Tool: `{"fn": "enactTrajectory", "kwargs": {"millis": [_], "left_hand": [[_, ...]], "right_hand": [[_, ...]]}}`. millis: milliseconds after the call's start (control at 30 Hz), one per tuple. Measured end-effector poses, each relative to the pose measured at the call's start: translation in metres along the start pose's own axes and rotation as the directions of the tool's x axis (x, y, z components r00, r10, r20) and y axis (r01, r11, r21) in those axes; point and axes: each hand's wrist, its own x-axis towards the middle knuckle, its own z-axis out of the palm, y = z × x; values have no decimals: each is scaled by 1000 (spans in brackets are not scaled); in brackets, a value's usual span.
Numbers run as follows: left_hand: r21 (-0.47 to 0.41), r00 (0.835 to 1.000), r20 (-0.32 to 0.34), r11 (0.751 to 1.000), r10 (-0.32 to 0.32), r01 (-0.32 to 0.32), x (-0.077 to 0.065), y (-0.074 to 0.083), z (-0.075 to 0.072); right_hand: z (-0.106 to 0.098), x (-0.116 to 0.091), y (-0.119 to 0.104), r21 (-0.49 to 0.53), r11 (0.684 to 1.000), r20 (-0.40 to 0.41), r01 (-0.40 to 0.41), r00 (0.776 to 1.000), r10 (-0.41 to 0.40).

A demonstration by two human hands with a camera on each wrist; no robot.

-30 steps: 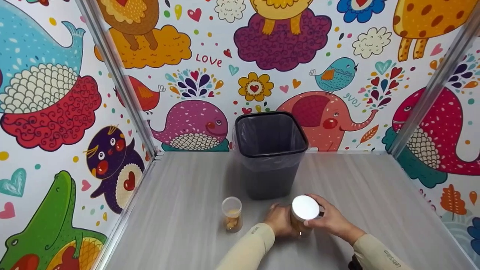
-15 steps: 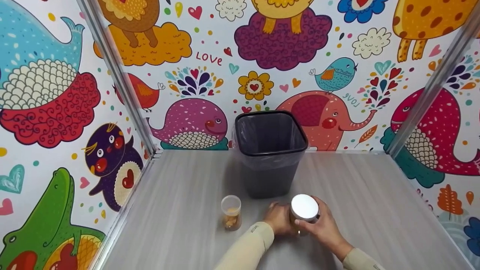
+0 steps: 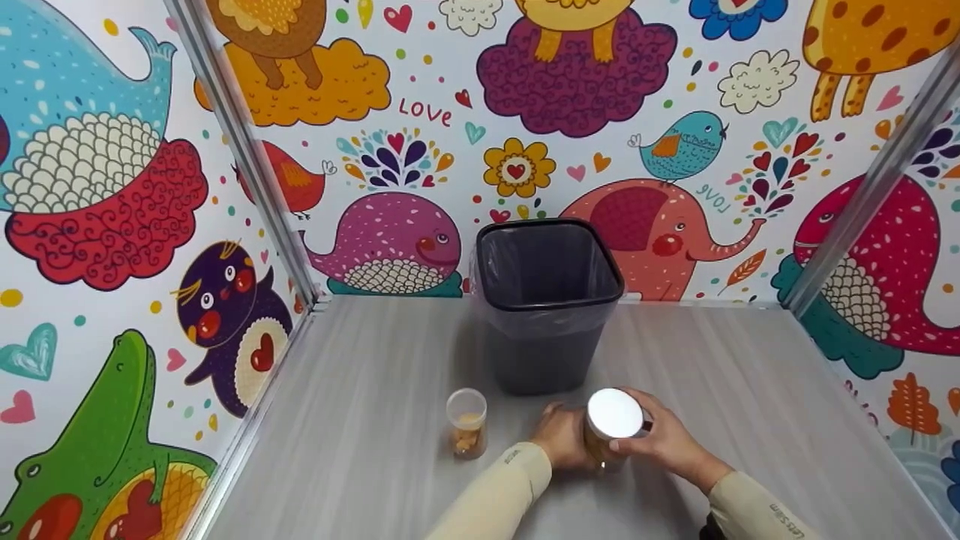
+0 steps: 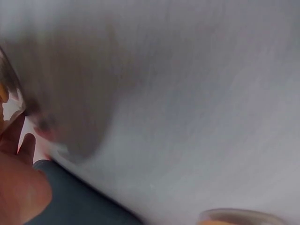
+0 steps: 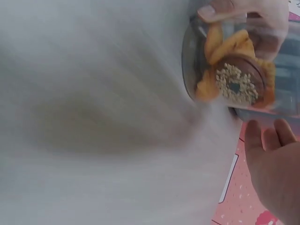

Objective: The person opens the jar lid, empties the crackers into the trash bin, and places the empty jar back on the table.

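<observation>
In the head view, a clear jar [image 3: 598, 448] with a white lid [image 3: 615, 412] is at the front right. My left hand [image 3: 561, 439] grips its body low on the left side. My right hand [image 3: 667, 439] holds the lid's right edge, thumb in front and fingers behind. Through the jar wall, the right wrist view shows orange-yellow snack pieces [image 5: 232, 47] and a round brown biscuit [image 5: 240, 83] topped with nut bits. To the left, a second clear jar [image 3: 466, 429] stands upright, part filled with similar pieces; whether it is covered cannot be told.
Behind the jars stands a dark grey bin [image 3: 541, 356] lined with a clear bag. The grey wood-grain table [image 3: 375, 390] meets cartoon-printed walls, with metal frame posts [image 3: 247, 157] at the corners.
Half a second ago my right hand was turned further round the lid with its wrist lower; now it is turned back, thumb further right. My left hand keeps its grip on the jar.
</observation>
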Motion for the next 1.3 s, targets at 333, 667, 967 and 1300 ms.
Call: {"fn": "enactTrajectory", "kwargs": {"millis": [333, 667, 967, 1300], "left_hand": [[3, 1000, -10, 1000, 8, -8, -1, -1, 0], [-5, 1000, -9, 1000, 8, -8, -1, -4, -1], [40, 999, -29, 999, 33, -32, -2, 3, -1], [28, 1000, -22, 999, 23, -22, -2, -1, 0]], "right_hand": [[7, -8, -1, -27, 1000, -65, -4, 998, 2], [30, -15, -12, -143, 985, -240, -99, 969, 62], [17, -8, -8, -116, 990, -191, -75, 980, 52], [-4, 2, -6, 27, 999, 58, 22, 998, -23]]}}
